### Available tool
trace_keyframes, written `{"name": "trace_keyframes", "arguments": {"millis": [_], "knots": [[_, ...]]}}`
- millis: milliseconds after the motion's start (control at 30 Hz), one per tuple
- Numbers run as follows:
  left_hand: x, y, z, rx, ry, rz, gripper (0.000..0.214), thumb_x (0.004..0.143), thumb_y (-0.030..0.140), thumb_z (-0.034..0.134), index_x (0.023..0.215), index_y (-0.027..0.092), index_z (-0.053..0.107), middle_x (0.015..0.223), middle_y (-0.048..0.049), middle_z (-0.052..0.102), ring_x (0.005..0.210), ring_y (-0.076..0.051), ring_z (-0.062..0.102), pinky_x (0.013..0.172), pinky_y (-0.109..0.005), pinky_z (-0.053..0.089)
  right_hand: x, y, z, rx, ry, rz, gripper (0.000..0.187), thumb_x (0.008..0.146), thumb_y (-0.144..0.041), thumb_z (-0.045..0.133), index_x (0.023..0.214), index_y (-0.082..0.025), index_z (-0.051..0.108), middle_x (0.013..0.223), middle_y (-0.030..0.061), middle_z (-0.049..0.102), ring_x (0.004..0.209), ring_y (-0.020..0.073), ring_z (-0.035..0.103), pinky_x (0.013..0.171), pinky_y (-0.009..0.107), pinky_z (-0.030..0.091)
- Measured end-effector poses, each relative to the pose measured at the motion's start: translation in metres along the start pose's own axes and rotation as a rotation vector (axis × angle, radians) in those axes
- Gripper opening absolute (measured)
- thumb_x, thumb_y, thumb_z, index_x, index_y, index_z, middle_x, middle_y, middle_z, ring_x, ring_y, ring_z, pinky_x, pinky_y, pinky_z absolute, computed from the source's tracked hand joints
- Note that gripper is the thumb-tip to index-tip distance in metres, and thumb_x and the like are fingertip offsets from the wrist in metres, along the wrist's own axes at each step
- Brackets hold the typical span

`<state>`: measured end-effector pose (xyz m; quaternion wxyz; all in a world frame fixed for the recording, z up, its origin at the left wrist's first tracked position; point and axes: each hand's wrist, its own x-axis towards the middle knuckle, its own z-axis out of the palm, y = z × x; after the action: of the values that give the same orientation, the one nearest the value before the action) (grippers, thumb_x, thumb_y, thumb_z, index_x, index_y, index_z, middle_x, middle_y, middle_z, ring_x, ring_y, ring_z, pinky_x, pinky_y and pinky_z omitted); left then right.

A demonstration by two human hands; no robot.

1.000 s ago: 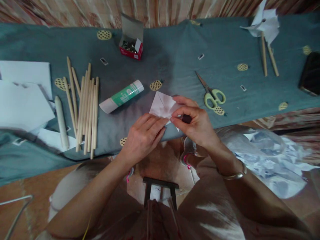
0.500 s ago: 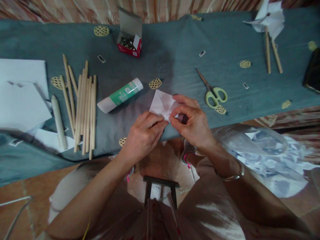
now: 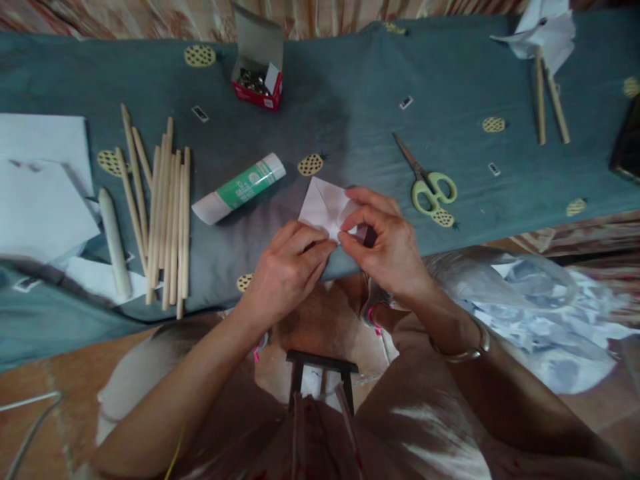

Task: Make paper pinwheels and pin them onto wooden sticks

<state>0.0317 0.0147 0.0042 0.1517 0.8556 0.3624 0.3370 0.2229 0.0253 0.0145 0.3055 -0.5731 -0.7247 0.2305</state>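
A small folded white paper (image 3: 324,203) lies on the teal cloth near the table's front edge. My left hand (image 3: 287,270) presses its near corner with closed fingers. My right hand (image 3: 385,243) pinches the paper's right side between thumb and fingers, curled over it. Both hands meet at the paper's lower edge. A bangle sits on my right wrist.
A glue stick (image 3: 240,188) lies left of the paper. Several wooden sticks (image 3: 167,217) and white sheets (image 3: 43,187) lie further left. Scissors (image 3: 427,180) lie to the right, a red box of pins (image 3: 257,83) at the back, finished paper on sticks (image 3: 547,60) at far right.
My right hand's fingers shifted slightly left and curled tighter on the paper. The view drifted a little; the left hand has barely moved.
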Motion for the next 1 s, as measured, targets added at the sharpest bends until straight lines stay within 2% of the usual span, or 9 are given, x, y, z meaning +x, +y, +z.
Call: {"name": "trace_keyframes", "arguments": {"millis": [200, 333, 433, 633, 767, 933, 1000], "knots": [[0.000, 0.000, 0.000, -0.013, 0.001, 0.012, 0.014, 0.094, 0.014, 0.057, 0.101, 0.013, 0.068, 0.094, -0.0084, 0.069, 0.088, -0.019, 0.061, 0.078, -0.033, 0.055, -0.001, 0.000, 0.000, 0.022, 0.008, -0.001, 0.007, 0.078, -0.020, 0.069, 0.081, -0.026, 0.066, 0.129, 0.0046, 0.065, 0.121, 0.0265, 0.059, 0.103, 0.049, 0.047], [0.000, 0.000, 0.000, -0.025, -0.007, -0.007, 0.014, 0.095, 0.015, 0.055, 0.101, 0.015, 0.069, 0.094, -0.0076, 0.069, 0.089, -0.018, 0.061, 0.079, -0.033, 0.055, -0.004, 0.000, 0.000, -0.006, 0.016, -0.063, 0.012, 0.082, -0.020, 0.065, 0.092, -0.026, 0.068, 0.130, 0.0062, 0.064, 0.122, 0.0249, 0.057, 0.104, 0.047, 0.047], [0.000, 0.000, 0.000, -0.021, -0.010, -0.011, 0.014, 0.095, 0.015, 0.055, 0.100, 0.015, 0.069, 0.093, -0.0076, 0.069, 0.088, -0.018, 0.061, 0.078, -0.033, 0.055, -0.007, -0.001, 0.000, -0.044, 0.026, -0.119, 0.018, 0.086, -0.021, 0.062, 0.100, -0.028, 0.069, 0.133, 0.0045, 0.062, 0.124, 0.0241, 0.056, 0.104, 0.047, 0.049], [0.000, 0.000, 0.001, -0.020, -0.010, -0.015, 0.015, 0.095, 0.015, 0.055, 0.099, 0.017, 0.069, 0.094, -0.0069, 0.070, 0.088, -0.018, 0.061, 0.078, -0.033, 0.055, -0.011, -0.005, 0.000, -0.142, -0.001, -0.132, 0.024, 0.091, -0.021, 0.055, 0.103, -0.035, 0.070, 0.135, 0.0005, 0.061, 0.129, 0.0256, 0.053, 0.106, 0.051, 0.049], [0.000, 0.000, 0.001, -0.026, -0.011, -0.022, 0.016, 0.095, 0.016, 0.055, 0.100, 0.017, 0.070, 0.093, -0.0067, 0.069, 0.088, -0.018, 0.061, 0.079, -0.033, 0.055, -0.014, -0.005, 0.001, -0.226, -0.005, -0.214, 0.022, 0.091, -0.021, 0.054, 0.106, -0.028, 0.068, 0.138, 0.0062, 0.060, 0.127, 0.0277, 0.054, 0.104, 0.051, 0.049], [0.000, 0.001, 0.000, -0.035, -0.041, -0.038, 0.016, 0.095, 0.016, 0.055, 0.098, 0.017, 0.070, 0.095, -0.0078, 0.069, 0.090, -0.019, 0.061, 0.080, -0.034, 0.055, -0.017, -0.009, 0.004, -0.186, -0.090, -0.143, 0.025, 0.093, -0.019, 0.051, 0.111, -0.029, 0.065, 0.141, 0.0075, 0.058, 0.130, 0.0299, 0.052, 0.108, 0.050, 0.042], [0.000, 0.001, -0.001, -0.038, -0.041, -0.040, 0.015, 0.095, 0.016, 0.055, 0.096, 0.016, 0.070, 0.094, -0.0077, 0.069, 0.089, -0.018, 0.061, 0.079, -0.033, 0.054, -0.018, -0.011, 0.008, -0.200, -0.080, -0.173, 0.027, 0.095, -0.018, 0.047, 0.115, -0.028, 0.063, 0.140, 0.0087, 0.059, 0.130, 0.0292, 0.053, 0.106, 0.050, 0.044]]}}
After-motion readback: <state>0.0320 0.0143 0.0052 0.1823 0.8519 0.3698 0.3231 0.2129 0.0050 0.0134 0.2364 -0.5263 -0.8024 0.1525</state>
